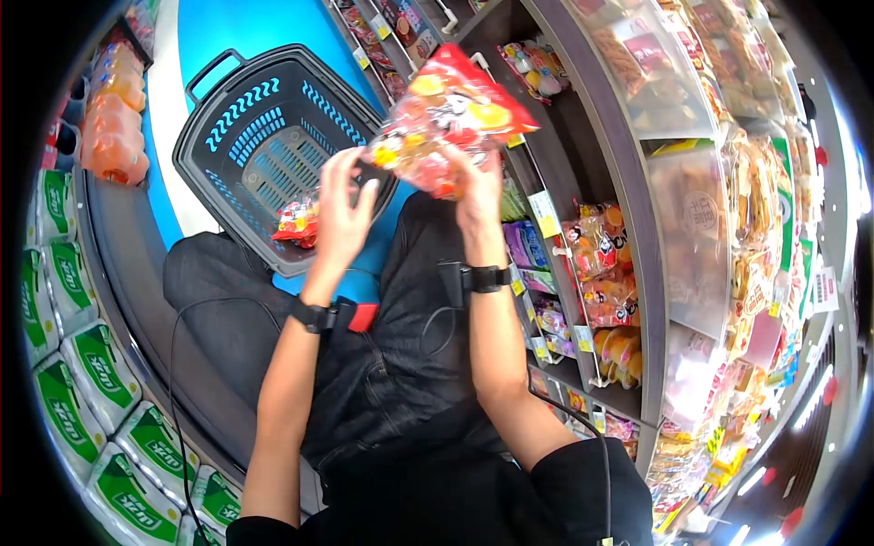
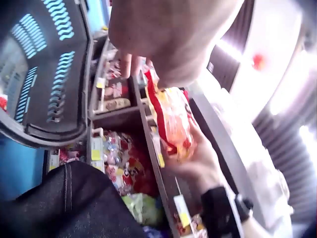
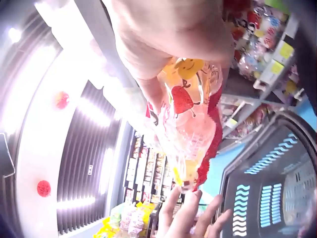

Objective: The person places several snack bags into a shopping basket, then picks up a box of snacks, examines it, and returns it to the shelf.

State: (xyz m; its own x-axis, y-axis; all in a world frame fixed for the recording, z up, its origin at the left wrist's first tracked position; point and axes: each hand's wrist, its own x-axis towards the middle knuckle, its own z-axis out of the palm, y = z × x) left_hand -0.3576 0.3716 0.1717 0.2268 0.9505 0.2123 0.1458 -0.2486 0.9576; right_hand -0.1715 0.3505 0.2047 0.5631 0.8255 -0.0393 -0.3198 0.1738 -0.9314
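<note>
In the head view a red and clear snack bag [image 1: 446, 118] printed with yellow cartoon fruit is held up between the basket and the shelves. My right hand [image 1: 480, 196] grips its lower right side, thumb and fingers on opposite faces, as the right wrist view of the printed bag [image 3: 185, 109] also shows. At the bag's left corner is my left hand [image 1: 341, 214], its fingers extended and thumb apart. Its fingertips [image 3: 185, 198] are right at the bag's lower end in the right wrist view. A smaller red snack bag [image 1: 299, 221] lies inside the dark shopping basket [image 1: 187, 168].
Shelves [image 1: 592, 118] with packaged sweets rise on the right, beside clear bins [image 1: 683, 209] of snacks. Green and white packs [image 1: 100, 373] and orange bottles [image 1: 116, 136] line the left. The person's legs [image 1: 228, 273] are folded against the basket, and cables run from both wrists.
</note>
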